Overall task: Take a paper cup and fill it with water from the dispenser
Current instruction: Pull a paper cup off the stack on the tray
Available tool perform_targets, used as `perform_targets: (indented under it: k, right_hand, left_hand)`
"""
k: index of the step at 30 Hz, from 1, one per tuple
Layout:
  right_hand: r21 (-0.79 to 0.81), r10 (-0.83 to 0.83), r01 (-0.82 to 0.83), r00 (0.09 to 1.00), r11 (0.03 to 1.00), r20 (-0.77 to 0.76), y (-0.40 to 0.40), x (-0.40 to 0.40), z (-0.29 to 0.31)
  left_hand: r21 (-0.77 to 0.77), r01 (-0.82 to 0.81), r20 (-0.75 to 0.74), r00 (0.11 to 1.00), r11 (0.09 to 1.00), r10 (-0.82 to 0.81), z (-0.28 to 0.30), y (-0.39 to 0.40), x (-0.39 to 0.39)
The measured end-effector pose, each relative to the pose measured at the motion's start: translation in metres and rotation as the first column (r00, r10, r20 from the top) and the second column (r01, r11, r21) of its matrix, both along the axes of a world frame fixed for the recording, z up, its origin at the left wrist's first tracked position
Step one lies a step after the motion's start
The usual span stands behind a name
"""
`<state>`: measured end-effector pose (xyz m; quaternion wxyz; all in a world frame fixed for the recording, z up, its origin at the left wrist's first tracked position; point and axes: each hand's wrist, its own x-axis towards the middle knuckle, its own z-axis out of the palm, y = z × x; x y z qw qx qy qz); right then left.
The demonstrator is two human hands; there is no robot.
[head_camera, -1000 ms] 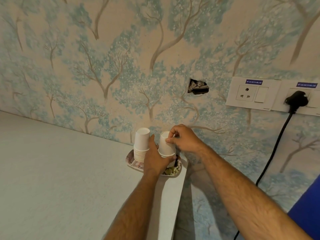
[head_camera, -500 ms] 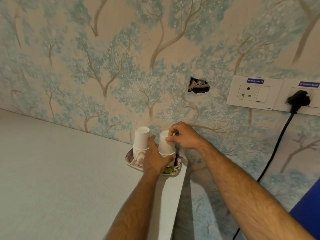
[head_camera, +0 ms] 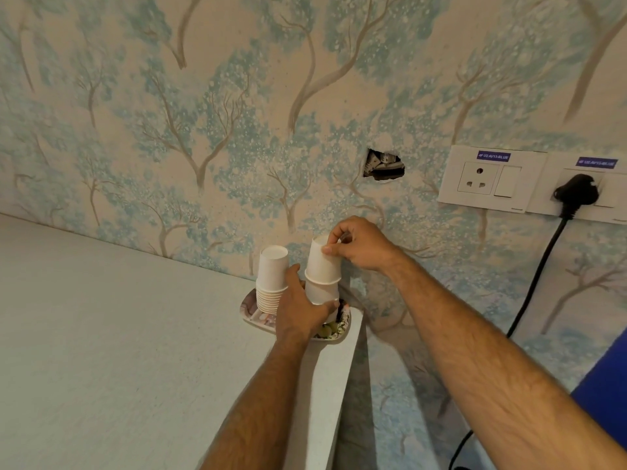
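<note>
Two stacks of upside-down white paper cups stand on a patterned tray (head_camera: 249, 312) at the counter's far right corner. My right hand (head_camera: 358, 244) pinches the base of the top paper cup (head_camera: 322, 261) of the right stack, which is partly lifted off the cups below. My left hand (head_camera: 300, 308) grips the lower cups of that right stack (head_camera: 322, 293) and holds them down. The left stack (head_camera: 271, 279) stands untouched beside my left thumb. No dispenser is in view.
The white counter (head_camera: 118, 334) ends just right of the tray, with a drop beside it. On the wallpapered wall are a broken hole (head_camera: 383, 164), a white socket panel (head_camera: 488, 179) and a black plug (head_camera: 576, 193) with its cable hanging down. A blue object (head_camera: 607, 378) sits at the right edge.
My right hand has drawn the top cup a little higher off the right stack. My left hand has kept its hold on the cups beneath.
</note>
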<state>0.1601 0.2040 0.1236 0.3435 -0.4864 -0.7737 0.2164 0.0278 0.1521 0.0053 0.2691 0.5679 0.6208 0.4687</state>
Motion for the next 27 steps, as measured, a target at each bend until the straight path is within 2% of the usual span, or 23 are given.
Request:
perform_targets:
  k: [4, 9, 14, 16, 19, 21, 22, 24, 25, 27]
  right_hand:
    - [-0.026, -0.002, 0.001, 0.998, 1.000, -0.061, -0.003, 0.001, -0.001]
    - [-0.001, -0.025, 0.026, 0.972, 1.000, -0.235, -0.012, 0.006, 0.016]
    - [0.028, -0.083, 0.107, 0.886, 0.994, -0.455, -0.031, 0.009, 0.033]
    - [0.015, -0.090, 0.124, 0.795, 0.992, -0.600, -0.046, 0.008, 0.038]
    - [-0.072, -0.112, 0.091, 0.584, 0.993, -0.804, -0.069, 0.007, 0.040]
    - [-0.178, -0.160, 0.000, 0.434, 0.984, -0.887, -0.085, 0.009, 0.034]
    - [-0.232, -0.195, -0.069, 0.346, 0.970, -0.918, -0.093, 0.010, 0.029]
    - [-0.320, -0.282, -0.217, 0.188, 0.922, -0.941, -0.109, 0.013, 0.016]
    - [-0.353, -0.324, -0.279, 0.144, 0.893, -0.935, -0.117, 0.014, 0.008]
    - [-0.409, -0.398, -0.366, 0.109, 0.836, -0.911, -0.134, 0.013, -0.006]
  left_hand:
    - [0.030, 0.004, 0.002, 1.000, 1.000, -0.004, 0.000, -0.003, 0.000]
    - [0.036, 0.004, -0.001, 1.000, 0.999, -0.004, -0.001, -0.005, 0.000]
    - [0.069, 0.003, -0.018, 1.000, 0.998, -0.002, 0.001, -0.012, -0.001]
    - [0.109, -0.051, -0.049, 0.997, 0.993, 0.057, 0.001, -0.019, 0.000]
    - [0.204, -0.183, -0.074, 0.977, 0.962, 0.202, 0.004, -0.032, 0.004]
    - [0.294, -0.243, 0.021, 0.969, 0.924, 0.248, 0.010, -0.042, 0.007]
    - [0.339, -0.255, 0.130, 0.966, 0.906, 0.223, 0.015, -0.047, 0.009]
    - [0.418, -0.226, 0.352, 0.933, 0.880, 0.072, 0.030, -0.059, 0.013]
    - [0.456, -0.186, 0.410, 0.912, 0.871, -0.019, 0.037, -0.064, 0.014]
    - [0.508, -0.043, 0.434, 0.875, 0.860, -0.213, 0.049, -0.070, 0.017]
